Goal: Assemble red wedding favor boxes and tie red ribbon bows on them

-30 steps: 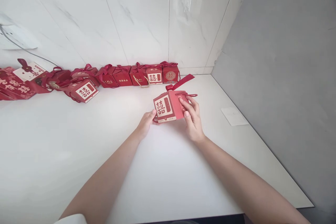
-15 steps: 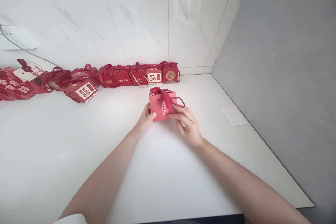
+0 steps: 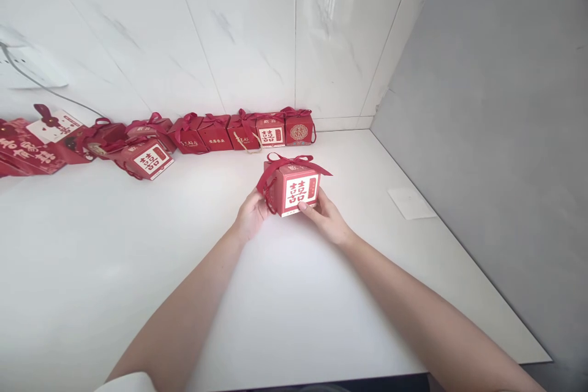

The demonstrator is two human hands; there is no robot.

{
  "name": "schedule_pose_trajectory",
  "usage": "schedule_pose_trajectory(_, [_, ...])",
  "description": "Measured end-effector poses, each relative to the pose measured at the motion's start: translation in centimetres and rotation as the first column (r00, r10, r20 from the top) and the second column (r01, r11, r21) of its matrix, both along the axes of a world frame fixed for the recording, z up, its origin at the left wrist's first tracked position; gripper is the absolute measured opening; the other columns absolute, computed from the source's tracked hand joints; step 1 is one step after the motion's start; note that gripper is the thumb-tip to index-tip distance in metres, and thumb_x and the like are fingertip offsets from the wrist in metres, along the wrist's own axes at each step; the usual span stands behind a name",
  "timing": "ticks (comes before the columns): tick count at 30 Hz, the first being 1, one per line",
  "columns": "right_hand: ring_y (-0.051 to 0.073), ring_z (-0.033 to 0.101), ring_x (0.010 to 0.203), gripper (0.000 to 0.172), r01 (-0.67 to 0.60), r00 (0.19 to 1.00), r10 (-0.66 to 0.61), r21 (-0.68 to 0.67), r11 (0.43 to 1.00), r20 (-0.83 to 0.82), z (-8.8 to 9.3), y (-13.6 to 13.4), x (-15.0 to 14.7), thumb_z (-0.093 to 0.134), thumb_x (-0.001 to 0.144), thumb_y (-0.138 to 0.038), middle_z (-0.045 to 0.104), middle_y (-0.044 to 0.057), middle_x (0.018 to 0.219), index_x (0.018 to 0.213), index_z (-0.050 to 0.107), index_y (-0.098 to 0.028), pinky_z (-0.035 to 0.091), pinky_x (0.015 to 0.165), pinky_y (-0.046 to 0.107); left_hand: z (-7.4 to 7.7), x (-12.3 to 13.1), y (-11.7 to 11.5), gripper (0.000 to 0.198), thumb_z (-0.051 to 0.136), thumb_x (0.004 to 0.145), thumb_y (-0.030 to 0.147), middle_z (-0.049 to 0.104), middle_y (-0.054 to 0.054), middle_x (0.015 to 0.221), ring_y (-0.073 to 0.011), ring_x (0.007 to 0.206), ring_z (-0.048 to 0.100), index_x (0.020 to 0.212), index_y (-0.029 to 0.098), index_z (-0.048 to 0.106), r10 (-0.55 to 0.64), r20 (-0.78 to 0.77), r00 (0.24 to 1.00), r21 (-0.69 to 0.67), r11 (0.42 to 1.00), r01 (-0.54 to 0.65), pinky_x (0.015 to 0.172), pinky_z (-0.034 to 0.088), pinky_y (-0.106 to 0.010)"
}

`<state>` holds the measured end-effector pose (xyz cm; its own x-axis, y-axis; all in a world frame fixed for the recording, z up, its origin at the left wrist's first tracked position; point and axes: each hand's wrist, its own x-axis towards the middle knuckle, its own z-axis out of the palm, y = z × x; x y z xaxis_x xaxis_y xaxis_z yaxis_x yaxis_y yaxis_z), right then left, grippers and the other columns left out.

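A red gift box (image 3: 280, 193) is between my hands near the middle of the table. Its white front panel with a red double-happiness character faces me, and a dark red ribbon bow (image 3: 294, 162) lies across its top. My right hand (image 3: 328, 217) grips the box from the right, thumb on the lower front face and fingers behind. On the left, my left hand (image 3: 252, 215) holds the box's side and back corner, its fingers partly hidden by the box. A twisted red cord handle (image 3: 270, 199) hangs at that side.
Several red gift boxes (image 3: 214, 135) with ribbons line the tiled wall (image 3: 248, 30). One double-happiness box (image 3: 149, 160) stands forward of that row. A white square piece (image 3: 411, 203) lies at the right, beside the grey wall (image 3: 496, 135). A cable (image 3: 50, 93) hangs at the far left.
The gift box has turned, so its double-happiness panel now faces me instead of the side with the cord handle. My right hand has shifted its grip to the box's right side.
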<state>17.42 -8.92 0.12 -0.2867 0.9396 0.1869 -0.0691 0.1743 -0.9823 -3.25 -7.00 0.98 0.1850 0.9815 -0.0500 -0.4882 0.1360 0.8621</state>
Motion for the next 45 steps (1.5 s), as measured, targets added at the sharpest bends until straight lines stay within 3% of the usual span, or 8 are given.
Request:
schedule_pose_trajectory(8, [0.029,0.049,0.133,0.065,-0.019,0.999,0.028,0.187,0.982,-0.042,-0.9,0.2,-0.2,0.067,0.088,-0.044,0.043,0.011,0.151,0.145,0.041,-0.026,0.045,0.109,0.045,-0.9,-0.8,0.4,0.040,0.073,0.070,0.026,0.074,-0.003,0.083,-0.0167,0.057,0.063,0.110,0.021,0.071,0.074,-0.077,0.994,-0.030,0.997,-0.076,0.044,0.044,-0.025])
schedule_pose_trajectory(14, [0.029,0.047,0.136,0.067,-0.012,1.000,0.014,0.212,0.977,-0.007,-0.7,0.1,0.0,0.066,0.090,-0.041,0.046,0.011,0.149,0.148,0.037,-0.027,0.039,0.114,0.048,-0.5,-0.9,0.3,0.037,0.073,0.071,0.024,0.076,-0.005,0.103,-0.0221,0.083,0.071,0.108,0.021,0.072,0.089,-0.059,0.994,-0.058,0.994,-0.092,0.062,0.056,-0.028])
schedule_pose_trajectory(21, [0.029,0.051,0.130,0.073,0.055,0.998,-0.056,0.198,0.979,-0.002,-1.2,0.2,-0.2,0.076,0.081,-0.044,0.049,0.012,0.146,0.144,0.044,-0.026,0.049,0.103,0.043,-0.5,-0.6,0.4,0.029,0.063,0.082,0.038,0.075,-0.006,0.086,-0.0267,0.079,0.071,0.101,0.017,0.071,0.131,-0.028,0.991,-0.159,0.978,-0.134,0.066,0.057,-0.036])
schedule_pose_trajectory(26, [0.019,0.063,0.074,0.052,0.000,1.000,0.000,0.072,0.997,-0.006,-0.4,-0.4,0.3,0.056,0.089,-0.062,0.071,0.009,0.098,0.117,0.069,-0.020,0.051,0.065,0.033,0.3,-0.9,0.1,0.068,0.044,0.085,0.074,0.072,-0.012,0.112,-0.0343,0.109,0.065,0.110,0.017,0.070,0.144,0.120,0.982,-0.187,0.975,-0.120,0.089,0.054,-0.046])
schedule_pose_trajectory(30, [0.015,0.049,0.048,0.074,0.052,0.998,-0.052,-0.024,0.998,-0.023,-0.2,-0.7,0.6,0.027,0.096,-0.069,0.059,0.004,0.054,0.075,0.075,-0.018,0.040,0.051,0.031,0.6,-2.2,0.8,0.072,0.037,0.085,0.077,0.063,-0.010,0.132,-0.0301,0.122,0.058,0.117,0.020,0.068,0.338,0.087,0.937,-0.085,0.940,-0.331,0.095,0.051,-0.040])
schedule_pose_trajectory(35, [0.024,0.062,0.107,0.056,0.258,0.964,-0.258,-0.013,0.966,-0.062,-0.2,-0.4,0.2,0.042,0.093,-0.069,0.062,0.008,0.130,0.121,0.065,-0.026,0.051,0.085,0.037,0.9,-4.0,1.0,0.065,0.028,0.092,0.066,0.066,-0.012,0.120,-0.0253,0.109,0.064,0.113,0.019,0.067,0.495,-0.255,0.830,0.058,0.865,-0.498,0.088,0.051,-0.036])
schedule_pose_trajectory(40, [0.025,0.055,0.128,0.073,-0.108,0.984,0.089,-0.120,0.987,-0.156,0.3,-1.2,0.0,0.022,0.097,-0.069,0.071,0.008,0.118,0.154,0.024,-0.024,0.025,0.118,0.049,4.2,-5.7,-0.8,0.048,0.058,0.082,0.058,0.070,-0.014,0.101,-0.0261,0.088,0.067,0.096,0.015,0.073,0.404,-0.445,0.799,0.062,0.904,-0.423,0.079,0.048,-0.036])
schedule_pose_trajectory(45, [0.024,0.068,0.096,0.069,-0.139,0.970,0.092,-0.203,0.969,-0.224,-0.1,-1.5,-0.1,0.026,0.094,-0.073,0.073,0.008,0.105,0.134,0.049,-0.023,0.047,0.100,0.044,10.1,-7.5,-3.3,0.042,0.061,0.082,0.056,0.071,-0.010,0.106,-0.0258,0.097,0.065,0.099,0.020,0.073,0.424,-0.691,0.585,0.209,0.892,-0.400,0.085,0.045,-0.035])
